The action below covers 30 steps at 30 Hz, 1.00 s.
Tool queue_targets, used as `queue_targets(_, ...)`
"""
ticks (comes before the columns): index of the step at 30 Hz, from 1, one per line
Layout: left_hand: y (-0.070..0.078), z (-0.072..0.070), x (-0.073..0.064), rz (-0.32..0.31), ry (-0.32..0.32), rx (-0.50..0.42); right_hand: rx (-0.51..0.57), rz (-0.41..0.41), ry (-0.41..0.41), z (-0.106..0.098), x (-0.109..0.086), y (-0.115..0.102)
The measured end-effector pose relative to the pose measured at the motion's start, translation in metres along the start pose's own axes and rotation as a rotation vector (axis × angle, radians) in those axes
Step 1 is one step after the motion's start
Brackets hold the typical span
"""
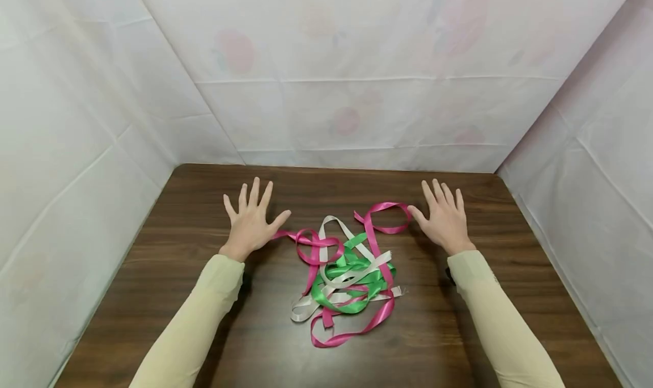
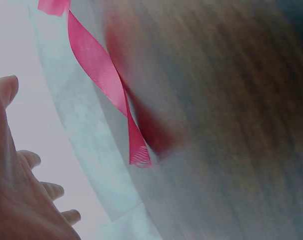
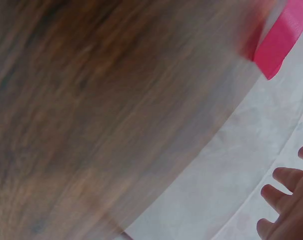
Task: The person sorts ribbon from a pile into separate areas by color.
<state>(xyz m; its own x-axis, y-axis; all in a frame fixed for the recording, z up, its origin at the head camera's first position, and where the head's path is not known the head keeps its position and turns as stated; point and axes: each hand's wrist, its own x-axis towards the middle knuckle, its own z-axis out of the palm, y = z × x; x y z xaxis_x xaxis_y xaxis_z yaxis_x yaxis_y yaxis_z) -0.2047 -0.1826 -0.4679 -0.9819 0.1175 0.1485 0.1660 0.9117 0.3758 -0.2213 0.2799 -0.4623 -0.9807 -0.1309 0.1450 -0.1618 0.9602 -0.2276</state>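
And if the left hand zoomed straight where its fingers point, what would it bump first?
Probably the pale cloth behind the table. The way there from the left hand looks free, though depth is hard to judge.

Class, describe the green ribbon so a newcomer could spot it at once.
Find the brown table, then the heap between the left sleeve and the right sleeve. The green ribbon lies bunched in the heap's middle. It alone is green; pink ribbon and white ribbon tangle with it.

Ribbons (image 1: 352,273) heaped on tabletop (image 1: 418,314), between left grip (image 1: 248,223) and right grip (image 1: 445,222); back cloth (image 1: 306,110) behind tabletop, side cloths (image 1: 76,178) left and right.
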Motion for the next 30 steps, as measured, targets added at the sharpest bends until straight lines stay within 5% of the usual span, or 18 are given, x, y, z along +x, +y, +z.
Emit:
queue_targets(18,0.013,-0.001,-0.003,0.048,-0.06,0.017,0.004,-0.105,-0.039,0.0,-0.001,-0.034)
queue_targets(30,0.018,0.004,-0.013,0.166,0.025,-0.005,-0.014,-0.206,-0.011,0.001,-0.009,-0.056)
